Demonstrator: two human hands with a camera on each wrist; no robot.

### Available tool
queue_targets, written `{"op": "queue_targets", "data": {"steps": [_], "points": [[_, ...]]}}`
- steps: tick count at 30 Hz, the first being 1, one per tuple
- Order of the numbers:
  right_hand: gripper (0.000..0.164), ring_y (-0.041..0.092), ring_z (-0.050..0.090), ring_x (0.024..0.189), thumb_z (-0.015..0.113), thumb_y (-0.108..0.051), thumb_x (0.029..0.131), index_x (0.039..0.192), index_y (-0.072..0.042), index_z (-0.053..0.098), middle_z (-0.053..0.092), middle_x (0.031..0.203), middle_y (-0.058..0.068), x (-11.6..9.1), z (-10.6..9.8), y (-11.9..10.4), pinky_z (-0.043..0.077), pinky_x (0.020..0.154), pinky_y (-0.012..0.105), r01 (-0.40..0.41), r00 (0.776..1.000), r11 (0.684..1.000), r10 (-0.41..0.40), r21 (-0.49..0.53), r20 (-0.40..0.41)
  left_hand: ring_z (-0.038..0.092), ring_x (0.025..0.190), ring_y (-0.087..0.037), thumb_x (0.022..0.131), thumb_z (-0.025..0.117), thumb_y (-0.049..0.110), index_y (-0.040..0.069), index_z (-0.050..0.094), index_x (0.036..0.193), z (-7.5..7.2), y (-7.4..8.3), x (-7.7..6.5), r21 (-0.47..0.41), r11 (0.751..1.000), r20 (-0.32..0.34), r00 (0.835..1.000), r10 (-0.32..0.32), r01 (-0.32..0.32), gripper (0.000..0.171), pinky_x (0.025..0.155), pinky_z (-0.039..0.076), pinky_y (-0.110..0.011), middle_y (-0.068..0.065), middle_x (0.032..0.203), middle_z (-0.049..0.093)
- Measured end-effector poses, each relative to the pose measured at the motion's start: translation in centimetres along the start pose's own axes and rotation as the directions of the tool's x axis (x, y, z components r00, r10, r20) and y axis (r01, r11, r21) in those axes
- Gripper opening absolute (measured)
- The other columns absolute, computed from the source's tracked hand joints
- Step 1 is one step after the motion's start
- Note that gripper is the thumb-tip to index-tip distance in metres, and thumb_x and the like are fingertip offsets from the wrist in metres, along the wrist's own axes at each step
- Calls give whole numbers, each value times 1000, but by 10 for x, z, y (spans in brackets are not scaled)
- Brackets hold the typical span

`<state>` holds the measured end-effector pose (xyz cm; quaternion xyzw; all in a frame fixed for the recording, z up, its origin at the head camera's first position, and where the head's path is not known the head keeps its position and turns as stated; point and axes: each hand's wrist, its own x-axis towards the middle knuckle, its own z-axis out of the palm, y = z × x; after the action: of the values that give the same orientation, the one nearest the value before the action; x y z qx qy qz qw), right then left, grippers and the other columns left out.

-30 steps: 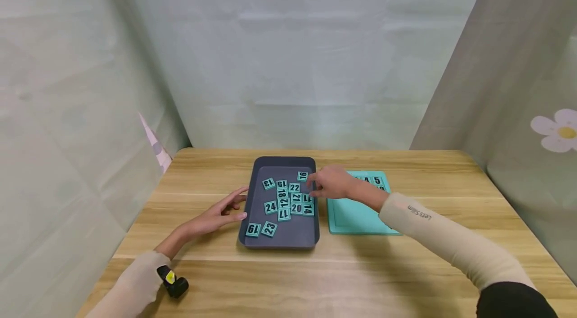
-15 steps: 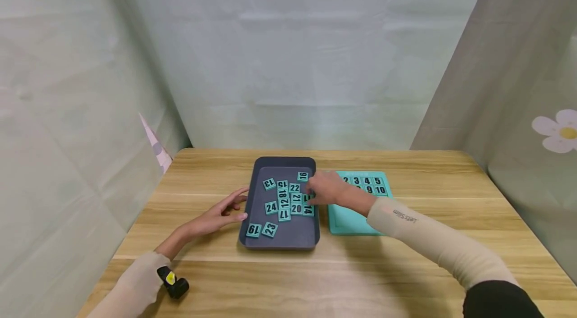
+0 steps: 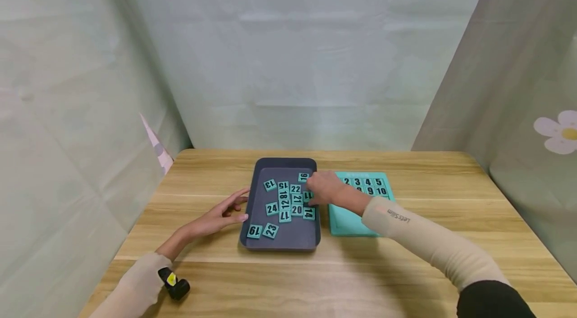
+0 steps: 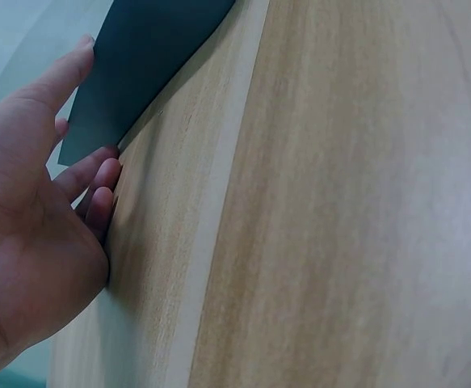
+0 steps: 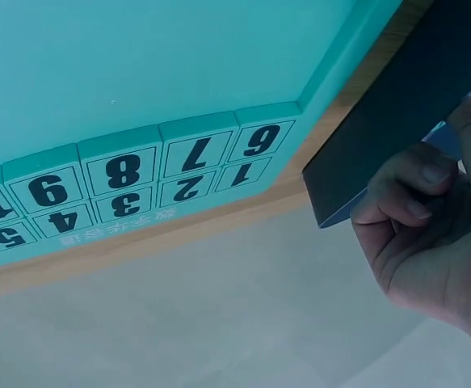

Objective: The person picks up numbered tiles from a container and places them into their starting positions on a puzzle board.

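Observation:
A dark grey tray point(image 3: 279, 243) holds several loose teal number tiles, among them tile 16 point(image 3: 304, 177), tile 14 point(image 3: 308, 214) and tile 19 point(image 3: 254, 231). My right hand point(image 3: 328, 190) reaches over the tray's right wall and pinches tile 11 point(image 3: 308, 196) between thumb and finger. In the right wrist view the other fingers are curled, and the fingertips are mostly hidden behind the tray wall point(image 5: 380, 121). My left hand point(image 3: 221, 215) rests at the tray's left side with relaxed, spread fingers. Its thumb touches the rim, as the left wrist view also shows.
Just right of the tray lies a teal board point(image 3: 351, 220), partly under my right forearm. Tiles 1 to 10 fill its two far rows, seen best around tile 8 point(image 5: 123, 168). Both stand on a wooden table point(image 3: 288, 283), with curtains point(image 3: 297, 57) behind and at the sides.
My right hand has come down and left onto tile 11. A gap has opened between tile 11 and tile 14, which slid slightly toward me. The left hand stays put.

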<state>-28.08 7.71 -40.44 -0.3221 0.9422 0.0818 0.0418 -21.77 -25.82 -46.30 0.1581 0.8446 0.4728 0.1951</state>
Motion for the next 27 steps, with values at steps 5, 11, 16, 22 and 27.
{"op": "queue_targets", "data": {"steps": [5,11,16,22,27], "points": [[30,9,66,75,84,-43,84,100,-18,81,79,91,-2,1,3,2,56,66,30,22,1000,998,-23,50,4,39,132,-35,104,60,33,30,20,164,1,0,-1,0,1000,2,1000,4,-4,72,103,35,-42,-19,164,34],[35,10,67,75,79,-36,90,116,-13,78,80,104,3,-8,-5,7,58,70,31,44,999,981,-42,188,-17,39,133,-36,104,59,33,28,20,164,0,-1,-2,10,1000,7,1000,21,-21,72,103,36,-44,-21,164,34],[37,14,72,79,78,-37,91,118,-12,77,80,104,5,-21,-13,9,57,65,30,64,996,977,-49,205,-81,39,133,-36,104,59,32,28,20,164,0,-2,-1,11,1000,5,1000,21,-21,71,103,36,-43,-21,164,34],[38,8,53,52,77,-45,90,110,-12,77,63,61,-3,-44,-14,10,39,45,24,43,983,985,-11,169,-184,39,132,-35,104,59,32,29,21,164,0,-2,-1,4,1000,4,1000,25,-25,71,103,36,-43,-20,163,35],[38,6,45,44,77,-45,89,108,-12,77,52,51,-6,-63,-9,21,33,42,23,9,976,978,37,209,-214,39,132,-35,104,59,31,28,20,164,-1,-3,-1,10,999,7,999,38,-38,71,102,36,-43,-21,163,34]]}}
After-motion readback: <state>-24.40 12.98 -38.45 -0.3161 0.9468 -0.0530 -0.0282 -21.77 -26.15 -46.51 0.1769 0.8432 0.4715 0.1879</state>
